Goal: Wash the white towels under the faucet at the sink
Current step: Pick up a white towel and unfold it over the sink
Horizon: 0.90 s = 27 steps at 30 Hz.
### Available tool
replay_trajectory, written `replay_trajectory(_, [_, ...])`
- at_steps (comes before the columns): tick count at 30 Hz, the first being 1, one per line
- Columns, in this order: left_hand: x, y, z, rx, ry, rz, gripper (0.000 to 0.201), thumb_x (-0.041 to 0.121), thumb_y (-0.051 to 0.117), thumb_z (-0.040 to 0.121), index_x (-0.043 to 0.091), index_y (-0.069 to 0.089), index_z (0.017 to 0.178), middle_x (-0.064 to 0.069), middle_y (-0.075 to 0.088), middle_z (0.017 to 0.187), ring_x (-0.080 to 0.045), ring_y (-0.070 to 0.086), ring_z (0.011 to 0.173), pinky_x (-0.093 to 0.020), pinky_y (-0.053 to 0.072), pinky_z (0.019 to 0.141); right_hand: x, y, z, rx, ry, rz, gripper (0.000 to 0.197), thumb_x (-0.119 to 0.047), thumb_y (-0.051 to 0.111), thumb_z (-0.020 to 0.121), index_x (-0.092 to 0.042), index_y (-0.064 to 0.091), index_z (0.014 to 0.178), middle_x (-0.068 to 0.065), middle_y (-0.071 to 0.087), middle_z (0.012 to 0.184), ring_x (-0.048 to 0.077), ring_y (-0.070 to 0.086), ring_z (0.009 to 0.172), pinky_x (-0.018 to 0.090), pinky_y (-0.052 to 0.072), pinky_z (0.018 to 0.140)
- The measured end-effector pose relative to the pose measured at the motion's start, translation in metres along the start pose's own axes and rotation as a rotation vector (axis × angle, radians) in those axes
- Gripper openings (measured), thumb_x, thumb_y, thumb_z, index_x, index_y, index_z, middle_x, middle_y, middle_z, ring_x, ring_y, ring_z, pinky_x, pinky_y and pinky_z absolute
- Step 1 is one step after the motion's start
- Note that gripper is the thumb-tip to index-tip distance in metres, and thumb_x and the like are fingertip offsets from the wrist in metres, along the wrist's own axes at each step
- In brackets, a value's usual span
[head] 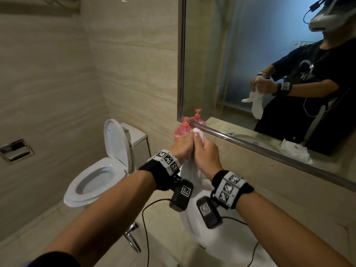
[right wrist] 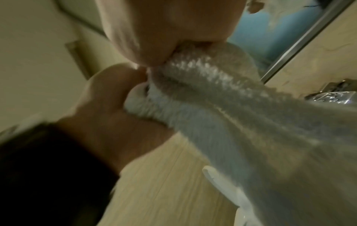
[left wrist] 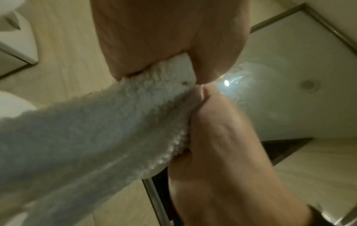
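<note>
Towel (head: 189, 170) time: I've got both hands clamped on one white towel, left hand (head: 182, 144) and right hand (head: 207, 155) side by side, fingers curled round its bunched top. It hangs down in front of the mirror (head: 250, 64), toilet (head: 100, 166) off left.

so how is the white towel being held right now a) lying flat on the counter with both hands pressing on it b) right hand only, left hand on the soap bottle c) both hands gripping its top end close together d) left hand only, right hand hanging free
c: the left hand and the right hand both grip the top of the white towel, knuckles almost touching, and the rest of it hangs down below them.
</note>
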<state>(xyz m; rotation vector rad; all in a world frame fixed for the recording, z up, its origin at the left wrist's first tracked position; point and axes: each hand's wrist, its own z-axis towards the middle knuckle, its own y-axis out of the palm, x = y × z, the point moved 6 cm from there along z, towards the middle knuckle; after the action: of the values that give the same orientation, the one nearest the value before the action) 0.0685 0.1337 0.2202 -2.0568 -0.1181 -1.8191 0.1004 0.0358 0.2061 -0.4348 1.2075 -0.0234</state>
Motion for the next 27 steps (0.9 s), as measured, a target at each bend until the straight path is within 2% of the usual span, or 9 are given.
replay_trajectory(5, [0.003, 0.007, -0.005, -0.005, -0.027, 0.149, 0.059, 0.054, 0.028, 0.102, 0.008, 0.064, 0.114, -0.016, 0.066, 0.11, -0.031, 0.065, 0.101, -0.041, 0.056, 0.082, 0.007, -0.017, 0.013, 0.061, 0.16, -0.05, 0.043, -0.046, 0.035, 0.108, -0.02, 0.064, 0.091, 0.002, 0.07, 0.085, 0.015, 0.065, 0.074, 0.025, 0.05, 0.061])
replay_trajectory(9, [0.013, 0.0, -0.002, 0.066, 0.016, 0.059, 0.048, 0.04, 0.033, 0.105, 0.002, 0.062, 0.112, -0.019, 0.066, 0.114, -0.039, 0.06, 0.114, -0.052, 0.049, 0.101, 0.007, 0.002, -0.006, 0.045, 0.102, -0.011, 0.052, -0.054, 0.031, 0.107, -0.015, 0.065, 0.097, -0.002, 0.069, 0.074, 0.005, 0.067, 0.065, 0.014, 0.047, 0.051])
replay_trajectory(13, [0.0, 0.007, -0.013, -0.115, -0.088, 0.095, 0.061, 0.063, 0.036, 0.097, 0.014, 0.062, 0.121, -0.011, 0.064, 0.123, -0.029, 0.062, 0.109, -0.04, 0.049, 0.09, 0.008, -0.021, 0.013, -0.003, 0.214, -0.011, 0.054, -0.055, 0.036, 0.106, -0.016, 0.073, 0.102, 0.006, 0.073, 0.097, 0.022, 0.068, 0.094, 0.038, 0.055, 0.085])
replay_trajectory(15, [0.0, 0.004, -0.019, -0.254, -0.065, 0.107, 0.069, 0.072, 0.045, 0.089, 0.018, 0.06, 0.129, -0.005, 0.06, 0.131, -0.023, 0.059, 0.112, -0.04, 0.043, 0.096, 0.004, -0.026, 0.019, -0.098, 0.125, -0.082, 0.053, -0.054, 0.037, 0.105, -0.015, 0.073, 0.102, 0.005, 0.073, 0.094, 0.019, 0.068, 0.09, 0.034, 0.052, 0.077])
replay_trajectory(17, [0.0, -0.005, -0.022, -0.384, 0.028, 0.326, 0.062, 0.057, 0.068, 0.083, 0.015, 0.06, 0.127, -0.007, 0.064, 0.127, -0.024, 0.062, 0.112, -0.038, 0.045, 0.102, -0.002, -0.028, 0.02, -0.197, 0.045, -0.156, 0.056, -0.059, 0.041, 0.103, -0.014, 0.072, 0.093, 0.008, 0.073, 0.085, 0.014, 0.068, 0.074, 0.031, 0.05, 0.066])
replay_trajectory(20, [-0.013, -0.03, -0.02, -0.345, 0.091, 0.911, 0.052, 0.031, 0.08, 0.079, 0.009, 0.059, 0.121, -0.008, 0.068, 0.116, -0.026, 0.063, 0.106, -0.027, 0.048, 0.088, -0.004, -0.031, 0.018, -0.48, -0.082, -0.292, 0.056, -0.073, 0.064, 0.082, -0.021, 0.072, 0.103, -0.002, 0.074, 0.086, 0.004, 0.068, 0.07, 0.017, 0.05, 0.061])
replay_trajectory(22, [-0.021, -0.039, -0.019, -0.324, 0.113, 1.053, 0.041, 0.028, 0.073, 0.085, 0.01, 0.06, 0.119, -0.01, 0.066, 0.115, -0.028, 0.062, 0.105, -0.024, 0.044, 0.081, -0.002, -0.032, 0.015, -0.658, -0.218, -0.563, 0.046, -0.064, 0.081, 0.071, -0.029, 0.069, 0.099, -0.015, 0.068, 0.087, 0.001, 0.064, 0.075, 0.01, 0.042, 0.06])
replay_trajectory(25, [-0.025, -0.05, -0.019, -0.366, 0.137, 0.957, 0.019, 0.03, 0.066, 0.092, 0.016, 0.068, 0.104, -0.004, 0.068, 0.1, -0.018, 0.06, 0.086, -0.016, 0.038, 0.065, 0.022, -0.041, 0.022, -0.676, -0.219, -0.762, 0.033, -0.054, 0.079, 0.081, -0.025, 0.064, 0.077, -0.01, 0.065, 0.077, 0.01, 0.059, 0.068, 0.021, 0.037, 0.058])
replay_trajectory(27, [-0.029, -0.059, -0.019, -0.333, 0.098, 0.731, 0.019, 0.042, 0.065, 0.092, 0.024, 0.069, 0.095, 0.005, 0.067, 0.088, -0.011, 0.06, 0.077, -0.017, 0.043, 0.065, 0.04, -0.05, 0.025, -0.649, -0.05, -0.602, 0.034, -0.053, 0.076, 0.085, -0.02, 0.069, 0.079, -0.004, 0.071, 0.075, 0.013, 0.062, 0.063, 0.024, 0.043, 0.059])
